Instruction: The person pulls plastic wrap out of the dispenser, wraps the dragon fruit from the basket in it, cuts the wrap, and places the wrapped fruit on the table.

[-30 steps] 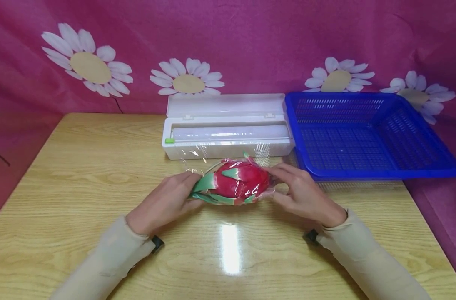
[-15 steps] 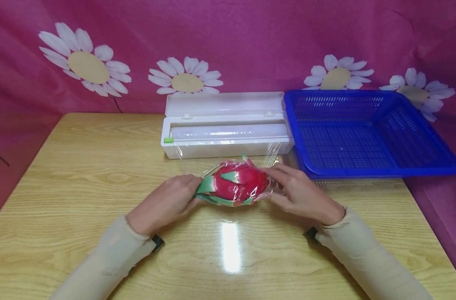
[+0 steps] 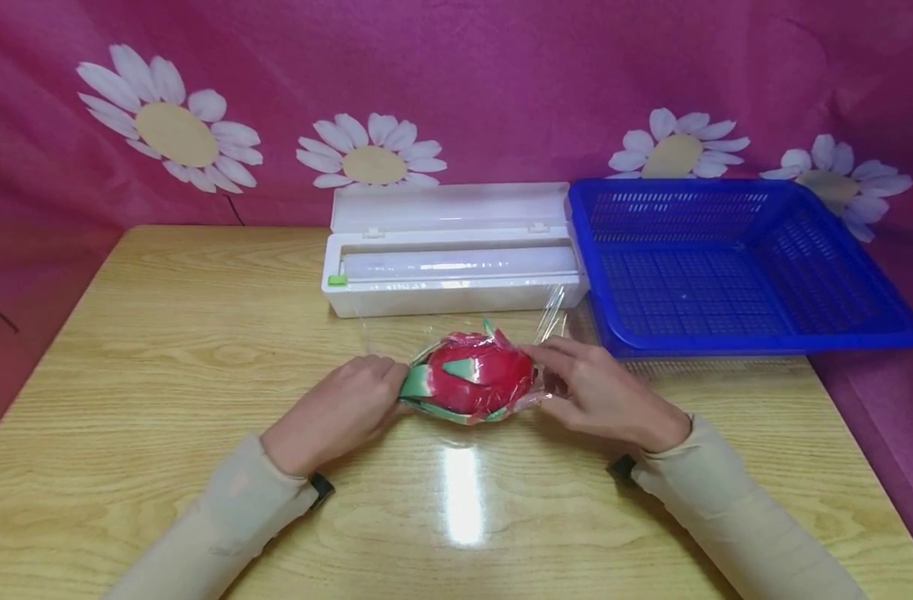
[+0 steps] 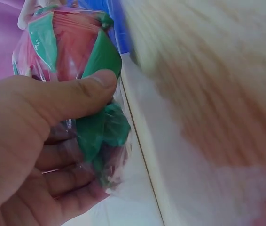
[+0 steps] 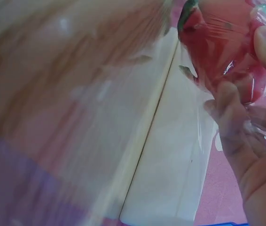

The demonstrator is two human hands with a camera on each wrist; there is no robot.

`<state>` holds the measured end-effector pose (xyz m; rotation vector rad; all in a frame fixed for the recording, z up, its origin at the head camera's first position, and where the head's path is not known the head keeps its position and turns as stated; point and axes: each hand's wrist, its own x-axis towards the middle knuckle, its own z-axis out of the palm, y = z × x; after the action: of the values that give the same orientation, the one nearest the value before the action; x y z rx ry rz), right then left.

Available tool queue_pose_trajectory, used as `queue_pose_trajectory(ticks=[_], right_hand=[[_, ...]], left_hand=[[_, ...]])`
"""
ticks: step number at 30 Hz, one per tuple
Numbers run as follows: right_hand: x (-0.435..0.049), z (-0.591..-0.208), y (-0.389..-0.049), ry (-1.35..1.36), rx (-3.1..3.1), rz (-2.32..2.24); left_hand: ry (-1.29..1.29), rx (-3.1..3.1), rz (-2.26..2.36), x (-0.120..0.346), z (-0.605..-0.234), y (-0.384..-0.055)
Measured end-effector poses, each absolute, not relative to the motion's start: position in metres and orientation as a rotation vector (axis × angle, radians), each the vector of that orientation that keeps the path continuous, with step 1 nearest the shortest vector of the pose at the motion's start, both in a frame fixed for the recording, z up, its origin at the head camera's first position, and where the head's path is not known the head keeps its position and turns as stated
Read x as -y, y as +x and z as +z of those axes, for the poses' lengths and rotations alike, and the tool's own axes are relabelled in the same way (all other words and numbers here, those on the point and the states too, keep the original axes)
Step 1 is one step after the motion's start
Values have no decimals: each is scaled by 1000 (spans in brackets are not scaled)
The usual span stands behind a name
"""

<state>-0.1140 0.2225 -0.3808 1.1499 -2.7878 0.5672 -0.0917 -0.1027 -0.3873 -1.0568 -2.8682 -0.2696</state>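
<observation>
While my left hand point(image 3: 345, 404) curls round the green-leafed end of the dragon fruit point(image 3: 474, 379) on the worktop point(image 3: 163, 350) to steady it, my right hand point(image 3: 594, 392) pinches the cling film point(image 3: 549, 312); apparently drawing it snug.

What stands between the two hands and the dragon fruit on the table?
Only the clear cling film wrapped around the dragon fruit. The left hand grips the fruit's leafy end and the right hand the other end, both through the film.

Table point(image 3: 163, 333); dispenser point(image 3: 456, 292), basket point(image 3: 734, 333), fruit point(image 3: 474, 379)
</observation>
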Motion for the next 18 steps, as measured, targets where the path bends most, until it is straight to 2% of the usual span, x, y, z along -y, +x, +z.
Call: queue_pose_trajectory(ticks=[18], right_hand=[[-223,-375,-110,1289,2724,526]], left_hand=[[-1183,2764,-109,103,-385,-89]])
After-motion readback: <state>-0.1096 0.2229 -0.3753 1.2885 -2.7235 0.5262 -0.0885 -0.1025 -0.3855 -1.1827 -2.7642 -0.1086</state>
